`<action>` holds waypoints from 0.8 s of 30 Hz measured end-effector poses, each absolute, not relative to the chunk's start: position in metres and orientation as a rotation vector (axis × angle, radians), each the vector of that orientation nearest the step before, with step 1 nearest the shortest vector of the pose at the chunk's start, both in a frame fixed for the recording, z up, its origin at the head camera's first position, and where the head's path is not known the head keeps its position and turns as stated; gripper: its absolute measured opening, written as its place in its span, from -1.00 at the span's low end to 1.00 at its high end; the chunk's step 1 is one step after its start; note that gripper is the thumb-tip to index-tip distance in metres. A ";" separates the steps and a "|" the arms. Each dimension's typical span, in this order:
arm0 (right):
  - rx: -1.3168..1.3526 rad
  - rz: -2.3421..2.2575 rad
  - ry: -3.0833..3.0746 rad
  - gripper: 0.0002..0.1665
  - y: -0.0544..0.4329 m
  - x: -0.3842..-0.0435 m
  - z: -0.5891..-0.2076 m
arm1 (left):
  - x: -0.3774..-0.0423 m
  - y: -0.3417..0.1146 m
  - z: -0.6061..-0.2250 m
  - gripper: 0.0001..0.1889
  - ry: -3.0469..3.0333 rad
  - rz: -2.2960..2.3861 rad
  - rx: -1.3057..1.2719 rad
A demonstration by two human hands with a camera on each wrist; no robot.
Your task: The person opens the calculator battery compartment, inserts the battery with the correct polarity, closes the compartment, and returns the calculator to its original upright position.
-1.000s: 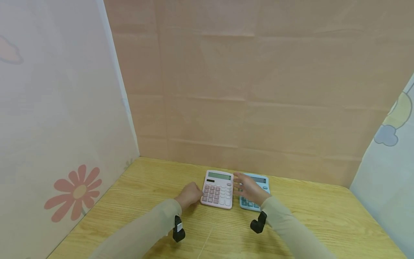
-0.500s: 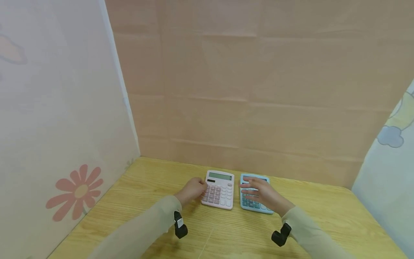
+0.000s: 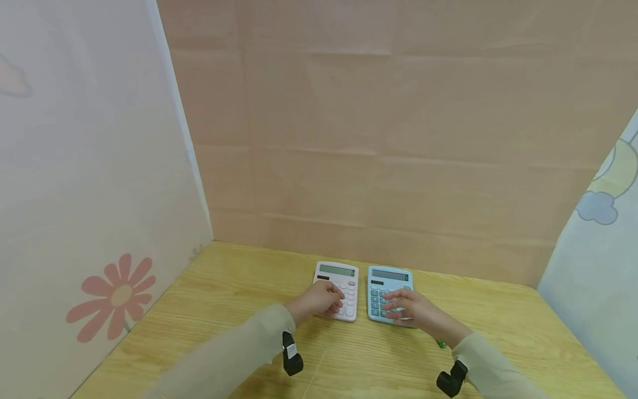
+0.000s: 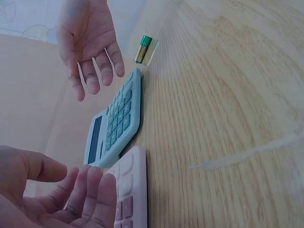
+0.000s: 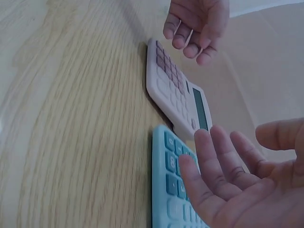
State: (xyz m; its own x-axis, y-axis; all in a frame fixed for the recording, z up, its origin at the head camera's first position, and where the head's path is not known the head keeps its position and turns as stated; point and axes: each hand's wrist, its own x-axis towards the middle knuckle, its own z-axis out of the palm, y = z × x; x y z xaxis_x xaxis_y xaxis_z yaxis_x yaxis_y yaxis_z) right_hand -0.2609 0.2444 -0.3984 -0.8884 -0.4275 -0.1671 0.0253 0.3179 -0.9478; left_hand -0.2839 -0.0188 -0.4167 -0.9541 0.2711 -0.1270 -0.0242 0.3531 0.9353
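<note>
1. A creased tan sheet spans the back.
2. Left, a pale wall — printed with a red flower.
3. Right, a pale panel — bearing a blue cloud.
4. Below, a yellowish wood-grain tabletop.

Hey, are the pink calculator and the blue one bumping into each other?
Apart. The head view shows a strip of wooden table between the pink calculator and the blue calculator.

Left grip, right grip; relaxed
</note>
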 end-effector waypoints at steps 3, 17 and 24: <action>-0.377 -1.566 2.212 -0.47 0.255 -0.261 -0.399 | -0.282 -0.015 -0.417 -0.84 2.344 1.644 0.224; -0.309 -1.499 2.371 -0.45 0.292 -0.285 -0.388 | -0.286 0.002 -0.403 -0.78 2.228 1.709 0.231; -0.198 -1.526 2.491 -0.48 0.300 -0.310 -0.389 | -0.296 0.016 -0.394 -0.72 2.133 1.802 0.193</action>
